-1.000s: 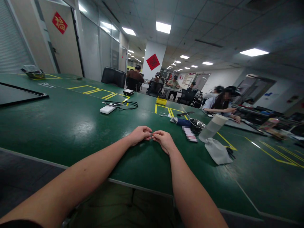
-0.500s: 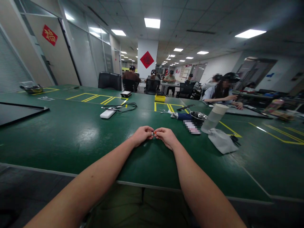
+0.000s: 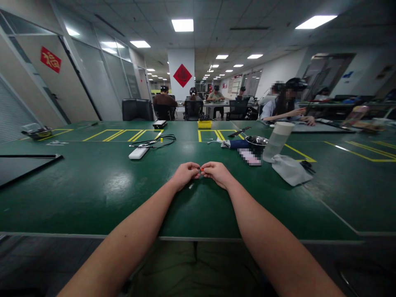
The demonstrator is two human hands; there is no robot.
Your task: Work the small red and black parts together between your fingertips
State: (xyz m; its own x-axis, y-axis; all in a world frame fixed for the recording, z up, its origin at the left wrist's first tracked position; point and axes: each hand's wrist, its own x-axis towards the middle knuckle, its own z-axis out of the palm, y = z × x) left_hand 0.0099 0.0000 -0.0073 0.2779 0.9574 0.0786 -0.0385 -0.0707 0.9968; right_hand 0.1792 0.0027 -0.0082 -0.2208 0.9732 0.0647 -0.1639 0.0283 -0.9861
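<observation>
Nearest: bare forearms run in over a smooth, glossy green tabletop [image 3: 77, 198] w/ a pale straight edge. L hand [image 3: 185, 174] & R hand [image 3: 218, 172] almost meet tip to tip. L thumb + fingers pinch a tiny dk bit [image 3: 199, 170]; R thumb + fingers pinch a tiny orange bit [image 3: 202, 169]. Both sit btwn the fingertips, mostly hidden; can't tell if it's 1 pc or 2.

R of fingers: soft, creased grey cloth pouch [image 3: 292, 171], then a leaning frosted cyl. bottle [image 3: 278, 142] w/ whitish top. L of & beyond fingers: wht rounded rect. block [image 3: 139, 152], thin blk cable [image 3: 167, 139] looped by it. Beyond fingers to the R: shiny round metal bowl [image 3: 262, 141], navy fabric roll [image 3: 239, 144] just beside. Farther, straight ahead: yellow box [image 3: 204, 124]. Well past it: padded blk chair [image 3: 137, 110], flat red diamond sign [image 3: 182, 75] on a wht pillar [image 3: 181, 55].
</observation>
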